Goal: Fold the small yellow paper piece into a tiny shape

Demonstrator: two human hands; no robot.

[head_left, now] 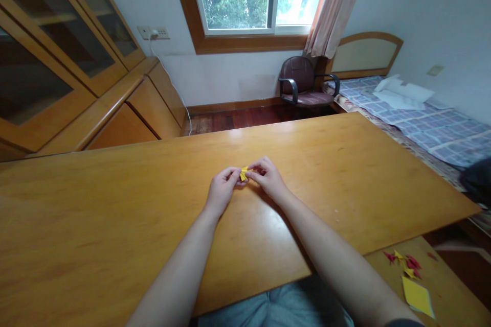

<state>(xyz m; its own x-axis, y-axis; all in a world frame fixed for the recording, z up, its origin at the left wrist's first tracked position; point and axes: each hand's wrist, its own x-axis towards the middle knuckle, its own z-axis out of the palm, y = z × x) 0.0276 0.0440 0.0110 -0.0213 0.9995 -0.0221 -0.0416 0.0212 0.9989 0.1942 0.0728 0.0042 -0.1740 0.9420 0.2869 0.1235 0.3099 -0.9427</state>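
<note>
Between my two hands, above the middle of the wooden table (153,204), is a small folded yellow paper piece (244,173) with pointed parts. My left hand (222,189) pinches its left side between thumb and fingers. From the right, my right hand (268,179) grips its other side with thumb and forefinger. The fingers cover part of the paper, so its full shape is hidden.
On a lower surface at bottom right lie several small red and yellow folded papers (410,263) and a stack of yellow square paper (417,296). Beyond the table stand a brown armchair (301,82), a bed (425,117) and a wooden cabinet (115,107).
</note>
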